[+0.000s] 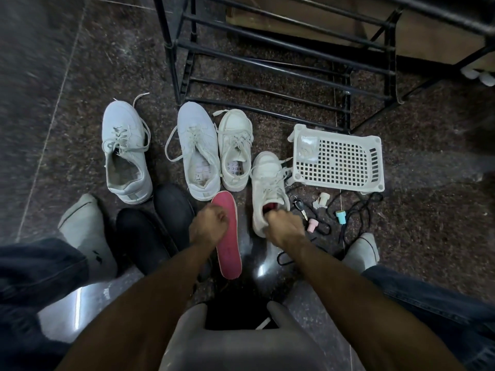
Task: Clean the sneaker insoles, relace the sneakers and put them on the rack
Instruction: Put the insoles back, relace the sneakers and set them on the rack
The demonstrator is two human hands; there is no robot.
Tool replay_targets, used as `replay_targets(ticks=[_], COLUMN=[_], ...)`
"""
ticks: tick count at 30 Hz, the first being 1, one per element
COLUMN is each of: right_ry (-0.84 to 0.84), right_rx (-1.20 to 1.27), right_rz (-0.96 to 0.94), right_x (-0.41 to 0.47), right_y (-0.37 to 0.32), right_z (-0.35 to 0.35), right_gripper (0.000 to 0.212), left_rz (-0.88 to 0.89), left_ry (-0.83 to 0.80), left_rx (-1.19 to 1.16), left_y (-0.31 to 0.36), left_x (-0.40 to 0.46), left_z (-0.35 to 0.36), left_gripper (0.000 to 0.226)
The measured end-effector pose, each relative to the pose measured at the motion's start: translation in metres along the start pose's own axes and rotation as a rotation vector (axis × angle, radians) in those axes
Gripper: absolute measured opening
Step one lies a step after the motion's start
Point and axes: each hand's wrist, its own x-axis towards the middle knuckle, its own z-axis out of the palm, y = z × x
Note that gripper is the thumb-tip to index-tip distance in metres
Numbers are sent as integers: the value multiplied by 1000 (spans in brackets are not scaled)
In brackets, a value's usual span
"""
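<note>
Left hand (209,227) gripped the edge of a flat, pink foam-like insole (227,239) lying on the speckled stone floor (80,76); right hand (281,224) curled into the heel opening of the nearest white sneaker (269,191), apparently pinching a second red insole inside; a hard pull could crease or tear it, judging by its thin pliable form; the tubular black rack (267,62) stood beyond, unloaded.

Bare forearms, dark jeans (40,266), grey socks (88,231)
</note>
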Motion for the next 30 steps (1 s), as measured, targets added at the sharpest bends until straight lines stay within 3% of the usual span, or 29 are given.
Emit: replay_targets(ticks=[5,8,10,11,15,17,19,22,26,30], right_ry=[237,461,518,457,-50,-160,-198,-225,-124,-38], right_rx=[65,47,111,187,422,554,689,799,887,829], right_rz=[122,79,33,17,57,122,169,237,314,321], right_x=[22,13,1,-5,-21,-24,-21,-15,-14,-19], right_y=[-6,-16,-19,-21,-28,-34,-40,-48,-54,-50], right_z=[-13,7,27,35,65,72,73,71,69,59], right_gripper=[29,25,18,16,30,39,48,63,101,74], left_rz=[-231,-311,-358,-380,-436,-433,-428,-431,-447,-382], left_ry=[-94,-113,-130,-133,-128,-137,-173,-280,-387,-429], left_rx=[42,8,-29,-51,-146,-233,-359,-468,-658,-670], left_y=[-20,-22,-21,-20,-22,-22,-21,-19,-6,6], left_x=[1,7,11,12,14,15,14,13,7,5], left_z=[-10,-7,-2,0,7,9,13,18,2,-19], left_gripper=[24,28,29,29,28,20,4,17,9,11])
